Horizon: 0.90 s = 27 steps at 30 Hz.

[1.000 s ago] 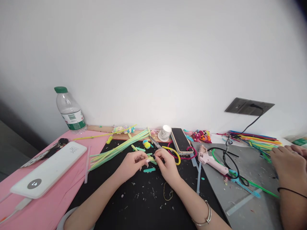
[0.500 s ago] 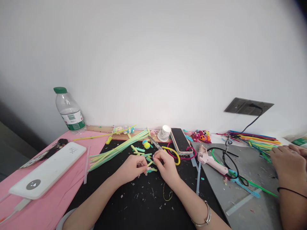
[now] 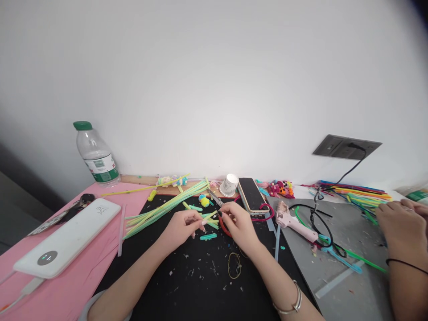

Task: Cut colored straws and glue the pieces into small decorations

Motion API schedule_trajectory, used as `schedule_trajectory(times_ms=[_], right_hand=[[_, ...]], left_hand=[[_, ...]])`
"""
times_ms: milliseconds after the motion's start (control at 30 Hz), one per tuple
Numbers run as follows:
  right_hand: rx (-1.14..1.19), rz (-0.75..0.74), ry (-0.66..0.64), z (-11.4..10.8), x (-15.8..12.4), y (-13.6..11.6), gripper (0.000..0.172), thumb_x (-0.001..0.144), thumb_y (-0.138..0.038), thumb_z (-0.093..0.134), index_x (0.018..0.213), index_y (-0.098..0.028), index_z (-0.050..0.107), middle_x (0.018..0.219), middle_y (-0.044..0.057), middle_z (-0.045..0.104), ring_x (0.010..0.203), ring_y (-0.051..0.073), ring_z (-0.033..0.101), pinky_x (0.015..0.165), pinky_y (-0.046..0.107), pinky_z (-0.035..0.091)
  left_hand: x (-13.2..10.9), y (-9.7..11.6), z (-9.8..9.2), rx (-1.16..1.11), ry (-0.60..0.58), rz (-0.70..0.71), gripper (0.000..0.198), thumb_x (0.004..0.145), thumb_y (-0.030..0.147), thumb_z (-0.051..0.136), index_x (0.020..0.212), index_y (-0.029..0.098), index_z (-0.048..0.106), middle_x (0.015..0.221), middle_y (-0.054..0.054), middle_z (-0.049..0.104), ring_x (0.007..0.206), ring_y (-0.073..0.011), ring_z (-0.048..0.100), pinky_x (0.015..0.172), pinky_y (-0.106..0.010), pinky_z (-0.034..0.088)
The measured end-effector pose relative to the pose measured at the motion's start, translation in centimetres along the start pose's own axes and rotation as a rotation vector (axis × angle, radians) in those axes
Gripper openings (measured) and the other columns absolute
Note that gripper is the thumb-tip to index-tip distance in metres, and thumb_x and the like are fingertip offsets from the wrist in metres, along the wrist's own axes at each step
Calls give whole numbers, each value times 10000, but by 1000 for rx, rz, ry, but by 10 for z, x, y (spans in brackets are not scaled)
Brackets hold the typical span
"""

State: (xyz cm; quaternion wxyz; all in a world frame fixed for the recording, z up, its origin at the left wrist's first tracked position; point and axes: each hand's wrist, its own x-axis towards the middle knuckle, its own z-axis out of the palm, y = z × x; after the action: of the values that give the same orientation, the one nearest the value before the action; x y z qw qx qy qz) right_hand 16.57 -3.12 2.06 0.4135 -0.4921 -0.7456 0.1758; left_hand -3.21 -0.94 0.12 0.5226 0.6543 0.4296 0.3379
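Observation:
Between finger and thumb, my left hand (image 3: 182, 228) pinches a short yellow-green pipe cleaner piece (image 3: 210, 216). My right hand (image 3: 238, 224) has its fingertips closed at the other end of that piece. More short pieces lie under and around the fingers, including a teal piece (image 3: 208, 236) just below them. Scissors (image 3: 216, 196) lie beyond my right hand, which covers part of them; a red-orange handle shows beside the fingers. A small yellow and blue fuzzy figure (image 3: 203, 200) sits past my fingertips. To the left lies a bundle of long green and yellow pipe cleaners (image 3: 163, 209).
A phone (image 3: 251, 195) and paper cup (image 3: 229, 185) stand near the wall. On the right are a pink glue gun (image 3: 296, 224), cords and another person's hand (image 3: 401, 225). A power bank (image 3: 67, 238) and bottle (image 3: 96, 154) are left. A rubber band (image 3: 234, 266) lies on the black mat.
Both hands have shifted slightly away from me, with the yellow-green piece. The teal piece and rubber band show more fully; the yellow loop by the scissors is now hidden behind my right hand.

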Motion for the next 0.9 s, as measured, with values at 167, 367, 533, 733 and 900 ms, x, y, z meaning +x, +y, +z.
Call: schedule_trajectory(times_ms=[167,367,533,733,900], right_hand=[[-206,132,75,-55,6,18,207,858,-248,448,972,-190,612,917,61,660,793,178,603,696,287,467],[-742,717,62,-125,-18,75,414,700,-135,499,1101,-129,602,1047,145,657,994,288,603,822,369,439],[-870,945,-49,-141,-38,93,533,699,-263,546,1215,-132,537,1146,207,595,1022,340,598,771,384,456],[-843,1010,-79,-137,-42,103,524,657,-248,563,1175,-172,552,1043,174,647,931,315,640,692,359,459],[-731,1013,17,-136,-41,103,471,661,-334,574,1098,-160,611,898,157,690,806,295,663,630,327,446]], left_hand=[[1,-2,-3,0,91,-8,200,773,341,586,711,152,607,686,-26,656,478,-103,495,500,-235,426],[5,-10,-4,38,118,28,221,831,348,510,798,162,625,784,-27,680,469,-95,487,530,-245,433],[6,-11,-5,53,120,24,240,837,367,494,813,164,619,799,-26,679,465,-96,490,546,-250,433],[4,-7,-5,80,126,17,262,840,374,472,840,161,626,820,-34,683,475,-102,493,562,-257,430],[3,-6,-6,103,133,30,261,847,359,447,850,167,623,837,-31,685,471,-99,497,574,-260,434]])
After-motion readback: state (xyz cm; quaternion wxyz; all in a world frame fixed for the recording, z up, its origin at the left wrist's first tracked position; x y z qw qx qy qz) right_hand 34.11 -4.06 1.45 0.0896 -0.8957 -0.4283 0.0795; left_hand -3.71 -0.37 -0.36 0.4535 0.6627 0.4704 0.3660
